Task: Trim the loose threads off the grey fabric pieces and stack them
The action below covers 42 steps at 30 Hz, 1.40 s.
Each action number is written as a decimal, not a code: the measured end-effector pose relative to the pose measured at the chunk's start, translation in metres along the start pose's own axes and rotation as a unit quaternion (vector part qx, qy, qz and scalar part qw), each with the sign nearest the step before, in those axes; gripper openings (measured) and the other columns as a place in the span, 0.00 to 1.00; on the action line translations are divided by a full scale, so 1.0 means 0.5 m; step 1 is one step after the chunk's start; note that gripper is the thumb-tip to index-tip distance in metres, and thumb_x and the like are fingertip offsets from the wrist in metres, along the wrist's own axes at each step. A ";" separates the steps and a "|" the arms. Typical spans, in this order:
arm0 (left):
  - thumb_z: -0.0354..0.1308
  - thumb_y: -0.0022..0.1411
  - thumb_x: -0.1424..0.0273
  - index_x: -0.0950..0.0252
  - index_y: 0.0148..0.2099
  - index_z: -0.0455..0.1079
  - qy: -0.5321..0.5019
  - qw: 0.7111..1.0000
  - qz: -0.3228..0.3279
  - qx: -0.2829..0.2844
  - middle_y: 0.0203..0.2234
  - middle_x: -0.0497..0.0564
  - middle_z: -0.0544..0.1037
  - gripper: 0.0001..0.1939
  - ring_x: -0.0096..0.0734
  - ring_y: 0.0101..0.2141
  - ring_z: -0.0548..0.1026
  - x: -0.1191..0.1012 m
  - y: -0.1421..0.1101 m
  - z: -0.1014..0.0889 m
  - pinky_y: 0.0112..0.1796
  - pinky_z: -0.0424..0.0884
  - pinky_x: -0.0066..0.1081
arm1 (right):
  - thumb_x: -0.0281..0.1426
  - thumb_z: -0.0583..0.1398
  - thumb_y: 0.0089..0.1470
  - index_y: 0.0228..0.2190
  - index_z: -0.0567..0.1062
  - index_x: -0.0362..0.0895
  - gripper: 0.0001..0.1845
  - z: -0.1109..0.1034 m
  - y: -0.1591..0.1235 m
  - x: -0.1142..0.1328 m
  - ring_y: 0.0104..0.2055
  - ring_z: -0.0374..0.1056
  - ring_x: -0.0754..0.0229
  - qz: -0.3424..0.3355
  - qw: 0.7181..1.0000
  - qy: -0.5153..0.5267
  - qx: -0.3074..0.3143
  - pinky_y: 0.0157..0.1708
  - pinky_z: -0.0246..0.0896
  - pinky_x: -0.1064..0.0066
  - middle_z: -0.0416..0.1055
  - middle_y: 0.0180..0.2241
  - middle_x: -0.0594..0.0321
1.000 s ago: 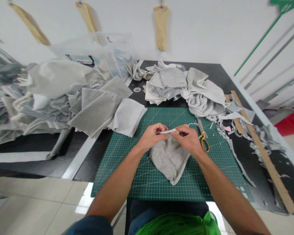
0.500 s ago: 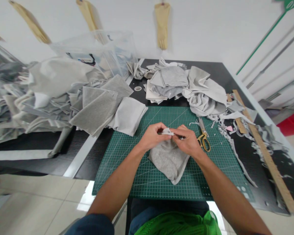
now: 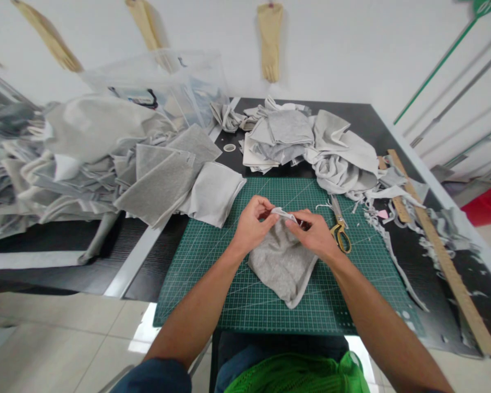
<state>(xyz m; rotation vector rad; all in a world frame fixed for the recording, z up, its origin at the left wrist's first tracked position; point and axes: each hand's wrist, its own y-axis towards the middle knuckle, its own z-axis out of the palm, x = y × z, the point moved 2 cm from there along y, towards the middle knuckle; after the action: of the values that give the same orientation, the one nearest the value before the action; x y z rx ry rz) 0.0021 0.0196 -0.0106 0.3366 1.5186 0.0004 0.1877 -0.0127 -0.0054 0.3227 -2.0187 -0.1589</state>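
A grey piece of fabric lies on the green cutting mat, its far edge raised and folded over to a paler side. My left hand pinches that edge between thumb and fingers. On the other side of the fold, my right hand grips the same edge, some fingers hidden behind it. Scissors with gold handles rest on the mat just right of my right hand. A short white thread or scrap lies beside their blades.
Grey fabric pieces are heaped at left, before a clear plastic box. Another fabric stack stands behind the mat, near a tape roll. A wooden ruler and cloth scraps lie at right. Yellow gloves hang on the wall.
My left hand has risen slightly and the two hands are a little farther apart along the edge. More of the folded pale edge shows between them.
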 end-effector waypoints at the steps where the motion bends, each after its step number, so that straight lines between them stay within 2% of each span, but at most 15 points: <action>1: 0.68 0.58 0.69 0.62 0.42 0.64 0.001 1.000 0.000 0.008 0.33 0.48 0.76 0.15 0.29 0.35 0.76 -0.002 -0.003 0.005 0.39 0.69 0.30 | 0.40 0.64 0.60 0.43 0.84 0.46 0.14 -0.001 0.000 0.002 0.36 0.68 0.57 -0.009 1.000 0.002 -0.014 0.36 0.60 0.66 0.77 0.34 0.60; 3: 0.69 0.56 0.70 0.63 0.42 0.65 0.000 1.000 -0.008 0.020 0.32 0.47 0.76 0.16 0.28 0.34 0.75 -0.006 -0.007 0.011 0.38 0.68 0.29 | 0.40 0.64 0.59 0.43 0.84 0.46 0.15 -0.001 -0.001 0.002 0.36 0.69 0.57 -0.002 0.999 0.022 -0.044 0.36 0.62 0.66 0.79 0.37 0.58; 7: 0.72 0.54 0.68 0.63 0.47 0.69 -0.064 0.995 -0.064 0.048 0.33 0.47 0.77 0.21 0.27 0.33 0.74 -0.010 -0.008 0.010 0.36 0.67 0.28 | 0.42 0.66 0.57 0.37 0.85 0.45 0.14 0.005 -0.003 0.001 0.29 0.65 0.61 0.043 0.996 0.061 -0.056 0.30 0.59 0.68 0.76 0.30 0.61; 9: 0.70 0.57 0.64 0.64 0.48 0.73 -0.093 0.987 -0.107 0.071 0.30 0.46 0.76 0.19 0.25 0.29 0.70 -0.009 -0.008 0.005 0.31 0.63 0.27 | 0.44 0.66 0.56 0.34 0.84 0.45 0.15 0.006 -0.003 0.005 0.28 0.64 0.61 0.050 0.996 0.063 -0.048 0.29 0.58 0.68 0.74 0.27 0.63; 11: 0.67 0.60 0.61 0.66 0.41 0.77 -0.091 0.980 -0.148 0.097 0.24 0.45 0.71 0.14 0.22 0.25 0.65 -0.006 -0.007 0.000 0.27 0.57 0.27 | 0.45 0.67 0.55 0.31 0.84 0.45 0.16 0.007 -0.004 0.010 0.28 0.63 0.62 0.056 0.996 0.058 -0.041 0.29 0.58 0.68 0.72 0.25 0.64; 13: 0.65 0.62 0.59 0.67 0.34 0.77 -0.078 0.973 -0.175 0.125 0.21 0.45 0.68 0.15 0.21 0.23 0.61 -0.002 -0.008 -0.005 0.26 0.53 0.27 | 0.46 0.67 0.55 0.30 0.83 0.45 0.17 0.008 -0.004 0.014 0.27 0.63 0.62 0.060 0.996 0.056 -0.039 0.29 0.58 0.69 0.73 0.25 0.64; 16: 0.66 0.61 0.59 0.67 0.31 0.77 -0.068 0.969 -0.189 0.145 0.22 0.46 0.69 0.15 0.22 0.23 0.62 0.002 -0.009 -0.008 0.25 0.54 0.27 | 0.46 0.68 0.54 0.29 0.82 0.45 0.17 0.011 -0.004 0.012 0.27 0.63 0.62 0.065 0.995 0.062 -0.039 0.28 0.58 0.69 0.73 0.25 0.64; 20: 0.69 0.57 0.62 0.66 0.32 0.75 -0.086 0.976 -0.178 0.094 0.24 0.47 0.72 0.12 0.23 0.24 0.65 0.001 -0.008 -0.003 0.27 0.59 0.27 | 0.45 0.69 0.52 0.34 0.83 0.46 0.15 0.015 -0.005 0.001 0.25 0.60 0.64 0.060 0.995 0.064 -0.055 0.27 0.57 0.69 0.68 0.23 0.67; 23: 0.69 0.56 0.63 0.66 0.33 0.72 -0.097 0.979 -0.165 0.065 0.24 0.45 0.70 0.12 0.22 0.24 0.64 -0.003 -0.009 0.005 0.27 0.59 0.26 | 0.43 0.68 0.55 0.37 0.85 0.48 0.13 0.014 -0.004 -0.005 0.26 0.63 0.62 0.044 0.996 0.046 -0.070 0.29 0.60 0.68 0.71 0.25 0.66; 26: 0.66 0.58 0.65 0.65 0.33 0.70 -0.077 0.985 -0.148 0.039 0.23 0.43 0.68 0.10 0.21 0.24 0.62 -0.004 -0.010 0.010 0.26 0.57 0.26 | 0.40 0.66 0.57 0.37 0.85 0.49 0.10 0.007 -0.002 -0.003 0.37 0.71 0.57 -0.015 0.994 0.019 -0.107 0.36 0.65 0.64 0.79 0.35 0.59; 29: 0.65 0.59 0.69 0.65 0.34 0.69 -0.052 0.992 -0.117 0.011 0.24 0.43 0.69 0.08 0.21 0.25 0.63 -0.004 -0.009 0.009 0.27 0.57 0.26 | 0.37 0.66 0.58 0.37 0.84 0.50 0.08 -0.002 -0.003 0.003 0.45 0.72 0.54 -0.056 0.989 0.010 -0.134 0.40 0.66 0.63 0.79 0.44 0.57; 32: 0.64 0.58 0.70 0.63 0.38 0.68 -0.052 0.995 -0.086 -0.001 0.26 0.44 0.71 0.08 0.22 0.25 0.66 -0.004 -0.007 0.008 0.28 0.60 0.26 | 0.39 0.64 0.59 0.38 0.84 0.48 0.10 -0.003 -0.007 0.009 0.35 0.70 0.58 -0.017 0.995 0.030 -0.096 0.33 0.63 0.66 0.79 0.36 0.59; 35: 0.64 0.58 0.72 0.62 0.39 0.68 -0.042 0.997 -0.059 -0.008 0.28 0.45 0.74 0.08 0.24 0.26 0.69 -0.004 -0.005 0.008 0.29 0.63 0.26 | 0.41 0.62 0.61 0.39 0.83 0.47 0.14 0.002 -0.012 0.017 0.32 0.68 0.60 0.015 0.998 0.048 -0.048 0.31 0.62 0.68 0.78 0.34 0.60; 37: 0.64 0.57 0.73 0.62 0.38 0.69 -0.028 0.999 -0.042 -0.016 0.29 0.46 0.75 0.07 0.25 0.29 0.71 -0.003 -0.006 0.008 0.30 0.65 0.27 | 0.42 0.61 0.62 0.39 0.83 0.47 0.15 0.005 -0.014 0.022 0.31 0.69 0.60 0.024 0.997 0.054 -0.042 0.30 0.62 0.68 0.79 0.34 0.60; 42: 0.63 0.56 0.74 0.63 0.34 0.74 0.021 0.998 -0.030 -0.055 0.29 0.48 0.78 0.01 0.28 0.29 0.74 0.006 -0.012 0.009 0.32 0.68 0.29 | 0.42 0.62 0.60 0.35 0.79 0.45 0.13 0.009 -0.021 0.029 0.23 0.62 0.63 0.032 0.995 0.078 -0.044 0.24 0.55 0.70 0.72 0.23 0.65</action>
<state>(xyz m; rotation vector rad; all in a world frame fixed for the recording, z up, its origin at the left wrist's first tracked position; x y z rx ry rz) 0.0054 0.0137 -0.0146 0.2040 1.5621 0.0437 0.1794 -0.0272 0.0022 0.2082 -1.8596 -0.1782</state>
